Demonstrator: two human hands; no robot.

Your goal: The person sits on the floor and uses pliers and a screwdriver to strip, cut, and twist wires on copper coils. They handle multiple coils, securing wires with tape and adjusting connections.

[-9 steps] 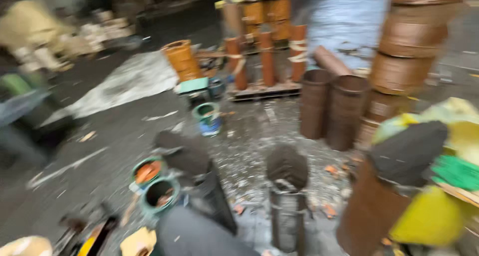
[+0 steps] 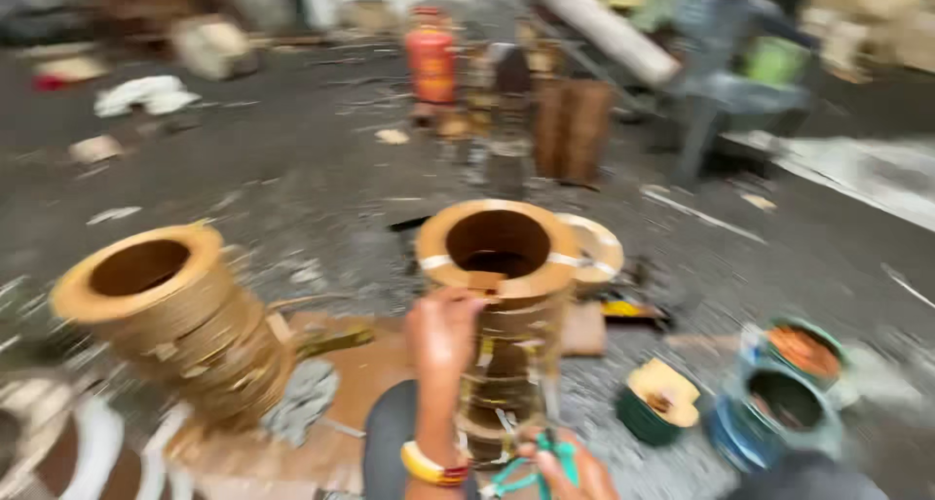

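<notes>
On upright ring stack (image 2: 499, 296) | left hand (image 2: 443, 330) raised, fingers gripping rim

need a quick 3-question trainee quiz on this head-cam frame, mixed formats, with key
1. True or false: the left hand touches the upright stack of brown rings near its top.
2. What does the right hand hold? A) a hammer B) a green-handled tool C) a red canister
3. Fill in: the second ring stack, on the left, stands ____ (upright or tilted).

Key: 1 true; 2 B; 3 tilted.
</notes>
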